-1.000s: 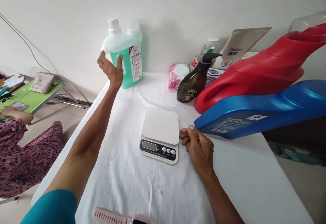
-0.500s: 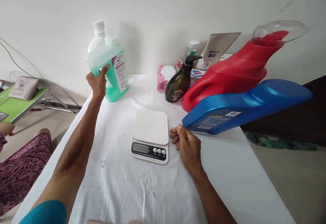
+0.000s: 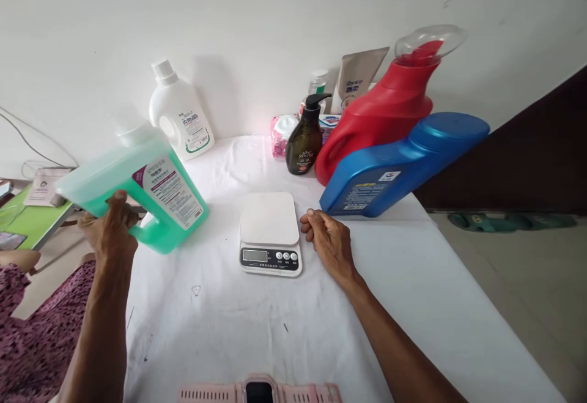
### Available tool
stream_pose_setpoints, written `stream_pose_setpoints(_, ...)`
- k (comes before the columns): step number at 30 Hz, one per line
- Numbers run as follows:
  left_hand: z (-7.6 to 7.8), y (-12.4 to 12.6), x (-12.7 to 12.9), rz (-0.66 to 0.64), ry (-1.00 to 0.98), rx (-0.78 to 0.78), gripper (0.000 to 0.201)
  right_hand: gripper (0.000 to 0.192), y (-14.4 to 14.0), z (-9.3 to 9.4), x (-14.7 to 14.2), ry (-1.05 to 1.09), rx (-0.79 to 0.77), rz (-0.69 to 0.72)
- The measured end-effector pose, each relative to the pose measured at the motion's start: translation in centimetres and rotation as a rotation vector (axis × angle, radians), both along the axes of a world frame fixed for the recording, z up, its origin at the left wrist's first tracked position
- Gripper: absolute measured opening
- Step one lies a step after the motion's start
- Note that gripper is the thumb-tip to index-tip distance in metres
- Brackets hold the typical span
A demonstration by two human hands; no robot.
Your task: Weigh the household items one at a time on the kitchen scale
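Observation:
A big see-through jug of green liquid (image 3: pixel 158 198) hangs tilted at the table's left side, its white cap toward the back. My left hand (image 3: pixel 112 222) is closed around its handle. On the cloth, beside the right edge of a white kitchen scale (image 3: pixel 269 219), rests my right hand (image 3: pixel 330 241), its fingers loosely curled with nothing visible in them. The scale's platform is bare and its display looks blank. Behind the jug stands a white laundry bottle (image 3: pixel 178 109), apart from it.
Behind the scale are a dark pump bottle (image 3: pixel 304 143), a pink pack (image 3: pixel 280 134), a beige tube (image 3: pixel 360 76), a red jug (image 3: pixel 380 125) and a blue bottle (image 3: pixel 389 170). A pink-strapped watch (image 3: pixel 259 391) lies at the front edge. Someone's patterned clothing (image 3: pixel 50 329) shows at left.
My left hand has brought the green jug toward me and leftward, tilting it more. The white laundry bottle behind is now uncovered. My right hand stays beside the scale; the view has shifted.

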State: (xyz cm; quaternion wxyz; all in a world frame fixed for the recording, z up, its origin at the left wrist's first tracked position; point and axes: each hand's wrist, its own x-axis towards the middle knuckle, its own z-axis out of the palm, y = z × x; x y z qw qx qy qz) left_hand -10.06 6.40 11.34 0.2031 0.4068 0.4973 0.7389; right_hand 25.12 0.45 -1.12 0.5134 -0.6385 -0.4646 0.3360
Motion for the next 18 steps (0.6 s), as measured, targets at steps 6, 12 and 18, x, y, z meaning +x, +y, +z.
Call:
stream_pose_setpoints(6,2.9,-2.4,2.2,-0.134,0.11,0.072,0.07,0.074,0.1,0.0,-0.1,0.04,0.024,-0.017)
stream_pose_setpoints(12,4.9,-1.4,6.7,-0.337,0.069,0.071,0.089,0.072,0.0,0.0,0.0,0.061,0.037,-0.018)
stream_pose_setpoints(18,3.2,0.0,11.1,-0.473,0.022,0.045,0.081,0.075,0.1,-0.4,0.0,0.166,0.06,-0.059)
